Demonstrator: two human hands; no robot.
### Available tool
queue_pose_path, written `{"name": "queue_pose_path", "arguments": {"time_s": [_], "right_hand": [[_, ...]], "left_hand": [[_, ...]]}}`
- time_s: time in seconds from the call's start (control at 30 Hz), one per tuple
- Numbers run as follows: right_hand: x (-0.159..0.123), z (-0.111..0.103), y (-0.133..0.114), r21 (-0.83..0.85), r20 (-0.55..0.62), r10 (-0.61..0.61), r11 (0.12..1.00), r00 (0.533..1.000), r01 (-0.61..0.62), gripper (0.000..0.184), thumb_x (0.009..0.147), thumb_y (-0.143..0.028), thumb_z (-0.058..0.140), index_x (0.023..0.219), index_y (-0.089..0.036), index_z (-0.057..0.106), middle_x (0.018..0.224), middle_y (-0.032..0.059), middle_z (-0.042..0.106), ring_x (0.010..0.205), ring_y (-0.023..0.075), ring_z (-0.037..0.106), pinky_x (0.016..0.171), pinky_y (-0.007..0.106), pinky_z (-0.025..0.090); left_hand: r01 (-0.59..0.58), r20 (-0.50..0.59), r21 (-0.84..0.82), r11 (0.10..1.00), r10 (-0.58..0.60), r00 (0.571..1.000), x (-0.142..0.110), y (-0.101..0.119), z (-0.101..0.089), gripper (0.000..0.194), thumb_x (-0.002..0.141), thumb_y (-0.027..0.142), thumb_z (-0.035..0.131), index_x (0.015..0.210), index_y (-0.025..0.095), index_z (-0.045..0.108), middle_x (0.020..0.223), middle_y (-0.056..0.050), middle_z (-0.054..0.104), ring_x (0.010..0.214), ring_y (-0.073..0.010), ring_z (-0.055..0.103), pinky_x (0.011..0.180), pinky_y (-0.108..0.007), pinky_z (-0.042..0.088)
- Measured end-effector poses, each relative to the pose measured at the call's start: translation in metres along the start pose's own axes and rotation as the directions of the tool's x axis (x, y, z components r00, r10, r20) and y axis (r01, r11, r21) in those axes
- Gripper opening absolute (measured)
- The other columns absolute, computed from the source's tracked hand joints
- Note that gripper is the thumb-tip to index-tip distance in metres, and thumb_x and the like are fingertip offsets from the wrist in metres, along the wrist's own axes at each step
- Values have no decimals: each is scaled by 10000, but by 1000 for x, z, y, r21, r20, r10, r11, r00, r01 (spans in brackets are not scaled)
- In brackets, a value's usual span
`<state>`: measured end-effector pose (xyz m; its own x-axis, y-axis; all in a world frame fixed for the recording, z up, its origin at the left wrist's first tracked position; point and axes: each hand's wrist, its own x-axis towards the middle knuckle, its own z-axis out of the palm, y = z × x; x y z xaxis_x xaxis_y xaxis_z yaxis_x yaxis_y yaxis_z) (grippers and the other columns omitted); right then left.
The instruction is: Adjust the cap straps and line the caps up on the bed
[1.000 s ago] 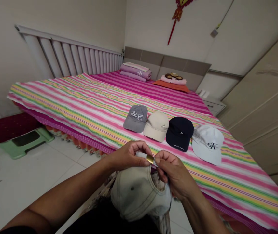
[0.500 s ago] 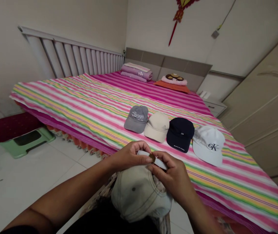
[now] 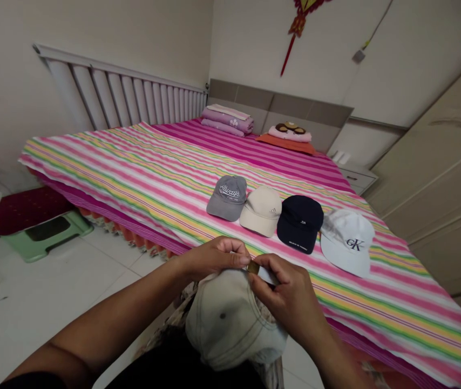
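A cream cap [image 3: 226, 319] rests on my lap, its back facing away from me. My left hand [image 3: 214, 257] pinches the cap's back strap on the left side. My right hand [image 3: 285, 300] pinches the strap from the right, with the brass buckle [image 3: 253, 267] showing between the two sets of fingertips. Both hands are closed on the strap. In a row on the striped bed beyond my hands lie a grey cap [image 3: 228, 196], a beige cap [image 3: 261, 210], a navy cap [image 3: 299, 223] and a white cap [image 3: 347, 240].
The bed [image 3: 141, 167] carries a pink, yellow and green striped sheet. Folded bedding [image 3: 225, 119] and a pillow [image 3: 289, 136] lie at its head. A green stool with a dark red cushion [image 3: 28, 219] stands on the tile floor at left. Wardrobe doors [image 3: 445, 178] fill the right side.
My right hand has slid left along the strap, closing the gap to my left hand. Less of the white strap end shows, and the buckle sits tighter between my fingertips.
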<state>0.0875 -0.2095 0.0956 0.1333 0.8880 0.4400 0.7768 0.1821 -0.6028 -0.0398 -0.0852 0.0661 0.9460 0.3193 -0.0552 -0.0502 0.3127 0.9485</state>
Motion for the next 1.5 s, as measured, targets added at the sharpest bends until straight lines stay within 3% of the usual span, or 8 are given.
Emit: {"name": "queue_pose_path", "arguments": {"time_s": [0.3,0.4,0.53,0.67,0.83,1.0,1.3,1.5], "right_hand": [[1,-4,0,13,59,47,999,997,-48,63,721,-159,580,758,-202,607,612,-11,594,509,122,471,530,241,351],[3,-3,4,161,113,142,974,983,-159,51,723,-209,600,774,-204,602,645,-5,592,559,127,489,530,233,357],[6,-3,15,563,337,319,686,886,-461,280,719,-408,619,899,-204,550,587,-34,536,465,87,428,442,194,317],[0,-8,28,646,520,310,466,796,-604,360,785,-524,494,880,-183,559,580,-7,562,446,93,451,435,199,322],[-19,-8,44,678,599,194,393,777,-621,483,764,-580,477,676,-125,613,589,51,577,492,124,471,454,228,325],[-30,0,50,742,571,265,239,777,-626,322,661,-436,682,613,-134,581,542,3,525,478,94,412,475,214,299],[-31,10,40,845,484,353,49,801,-533,278,632,-358,718,560,-160,537,522,-7,495,476,92,392,472,205,314],[-31,15,39,873,432,406,35,806,-486,267,628,-332,718,556,-167,521,504,-26,450,460,86,369,470,204,321]], "left_hand": [[9,-53,-69,998,-12,999,4,3,2,265,661,340,679,657,123,528,612,24,500,516,-49,427,507,-180,332],[48,-43,-93,995,-52,998,8,8,3,310,630,388,696,716,127,554,575,43,502,472,-38,418,477,-167,330],[166,87,-47,985,-161,983,11,13,0,311,595,336,733,789,123,614,687,1,605,562,-66,514,535,-180,387],[230,78,-84,970,-223,972,11,15,-3,251,600,320,729,708,111,642,566,13,592,477,-58,494,485,-179,376],[235,74,-119,965,-228,971,9,20,-4,216,570,293,742,658,118,651,484,39,551,411,-38,446,429,-160,344],[264,88,-98,960,-256,963,8,22,-6,187,566,285,723,644,125,663,496,29,574,432,-54,464,460,-175,384],[331,79,-56,942,-326,942,3,17,-13,139,607,263,687,638,127,675,576,-12,647,496,-101,555,500,-207,435],[296,55,-110,949,-291,955,2,14,-15,136,571,242,697,634,125,670,598,-13,658,533,-114,572,532,-219,454]]}}
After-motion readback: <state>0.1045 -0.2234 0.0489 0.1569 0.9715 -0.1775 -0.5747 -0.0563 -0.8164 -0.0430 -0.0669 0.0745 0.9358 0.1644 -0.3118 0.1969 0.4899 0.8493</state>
